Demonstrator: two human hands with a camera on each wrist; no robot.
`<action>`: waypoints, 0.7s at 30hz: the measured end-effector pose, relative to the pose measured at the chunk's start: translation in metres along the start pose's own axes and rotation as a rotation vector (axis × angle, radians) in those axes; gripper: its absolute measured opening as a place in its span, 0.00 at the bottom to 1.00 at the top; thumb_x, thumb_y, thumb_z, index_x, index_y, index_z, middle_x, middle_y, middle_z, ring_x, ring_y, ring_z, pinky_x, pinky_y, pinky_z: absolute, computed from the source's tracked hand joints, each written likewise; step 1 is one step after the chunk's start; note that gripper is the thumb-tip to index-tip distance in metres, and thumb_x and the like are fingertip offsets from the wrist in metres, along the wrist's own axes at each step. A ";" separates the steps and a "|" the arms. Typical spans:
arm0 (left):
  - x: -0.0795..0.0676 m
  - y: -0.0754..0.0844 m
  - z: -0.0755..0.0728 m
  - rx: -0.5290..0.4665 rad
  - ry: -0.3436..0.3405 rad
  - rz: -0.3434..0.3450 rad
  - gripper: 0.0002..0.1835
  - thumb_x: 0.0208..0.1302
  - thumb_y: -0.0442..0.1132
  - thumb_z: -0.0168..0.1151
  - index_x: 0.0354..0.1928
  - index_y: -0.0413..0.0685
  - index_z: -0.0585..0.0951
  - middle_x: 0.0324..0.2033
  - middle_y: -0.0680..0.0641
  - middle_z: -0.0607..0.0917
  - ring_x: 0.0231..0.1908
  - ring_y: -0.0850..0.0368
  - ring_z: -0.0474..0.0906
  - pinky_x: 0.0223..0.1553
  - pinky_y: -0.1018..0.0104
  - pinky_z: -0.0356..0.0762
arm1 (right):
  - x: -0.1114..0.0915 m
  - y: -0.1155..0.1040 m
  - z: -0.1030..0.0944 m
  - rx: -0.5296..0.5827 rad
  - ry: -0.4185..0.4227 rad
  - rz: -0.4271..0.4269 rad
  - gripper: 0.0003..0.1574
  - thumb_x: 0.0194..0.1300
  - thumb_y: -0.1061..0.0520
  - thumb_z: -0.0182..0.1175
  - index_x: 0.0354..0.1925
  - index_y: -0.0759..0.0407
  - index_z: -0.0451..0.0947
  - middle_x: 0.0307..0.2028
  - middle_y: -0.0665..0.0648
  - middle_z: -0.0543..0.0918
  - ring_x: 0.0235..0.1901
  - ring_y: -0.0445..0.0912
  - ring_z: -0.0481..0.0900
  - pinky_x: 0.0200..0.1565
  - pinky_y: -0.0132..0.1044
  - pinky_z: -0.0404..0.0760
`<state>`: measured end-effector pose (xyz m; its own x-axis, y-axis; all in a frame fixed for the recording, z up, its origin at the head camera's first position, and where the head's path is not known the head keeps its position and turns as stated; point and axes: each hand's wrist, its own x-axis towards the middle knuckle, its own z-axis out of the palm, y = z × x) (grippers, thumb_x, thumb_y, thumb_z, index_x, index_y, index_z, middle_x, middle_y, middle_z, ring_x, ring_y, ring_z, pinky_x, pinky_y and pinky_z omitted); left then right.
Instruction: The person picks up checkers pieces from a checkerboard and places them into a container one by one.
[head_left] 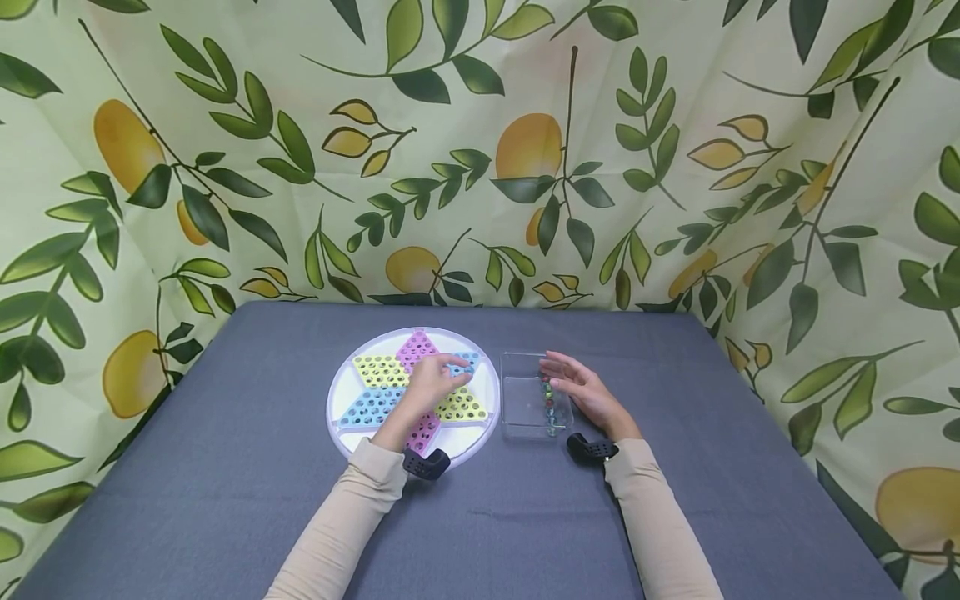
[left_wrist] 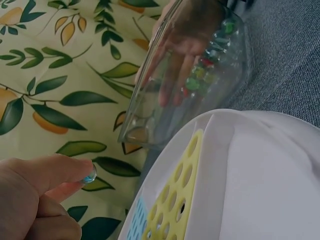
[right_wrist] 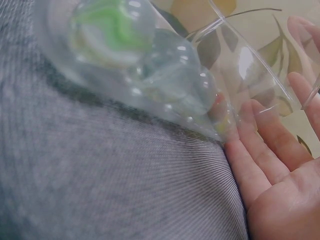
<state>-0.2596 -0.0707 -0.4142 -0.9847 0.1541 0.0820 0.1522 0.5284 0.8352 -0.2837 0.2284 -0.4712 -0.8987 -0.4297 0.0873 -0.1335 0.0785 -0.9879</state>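
My left hand (head_left: 431,382) is above the Chinese checkers board (head_left: 345,380), its thumb and forefinger pinching a small blue-tinted glass marble (left_wrist: 90,174). The round white board bears a star of pink, yellow and blue perforated sections. To its right is a clear plastic box (head_left: 519,410). Glass marbles (head_left: 550,404), some with green, red or yellow in them, are gathered along the box's right side. My right hand (head_left: 590,397) is at that side, and its mostly straight fingers (right_wrist: 267,160) touch the clear wall. Whether the box is tilted, I cannot tell.
A grey-blue cloth (head_left: 517,525) covers the table under the board and box. Behind and at both sides hangs a curtain (head_left: 465,208) printed with leaves and yellow fruit. Each wrist wears a black camera band (head_left: 426,465).
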 end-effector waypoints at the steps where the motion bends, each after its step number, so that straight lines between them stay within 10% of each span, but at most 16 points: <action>1: 0.000 0.000 0.000 -0.002 -0.001 0.005 0.15 0.58 0.39 0.66 0.47 0.42 0.84 0.08 0.58 0.63 0.10 0.66 0.54 0.13 0.75 0.53 | 0.000 0.000 0.000 0.001 0.000 0.001 0.39 0.69 0.59 0.55 0.72 0.64 0.52 0.70 0.73 0.60 0.70 0.67 0.57 0.57 0.18 0.70; 21: -0.008 0.009 0.010 0.012 -0.028 0.047 0.14 0.58 0.39 0.67 0.46 0.44 0.85 0.08 0.58 0.62 0.11 0.67 0.54 0.13 0.76 0.52 | 0.000 0.001 -0.001 -0.016 0.007 0.026 0.39 0.69 0.57 0.56 0.73 0.61 0.53 0.71 0.70 0.60 0.71 0.64 0.58 0.58 0.18 0.68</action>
<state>-0.2498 -0.0589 -0.4126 -0.9735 0.2028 0.1056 0.1999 0.5302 0.8240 -0.2845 0.2295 -0.4718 -0.9049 -0.4211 0.0623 -0.1163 0.1037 -0.9878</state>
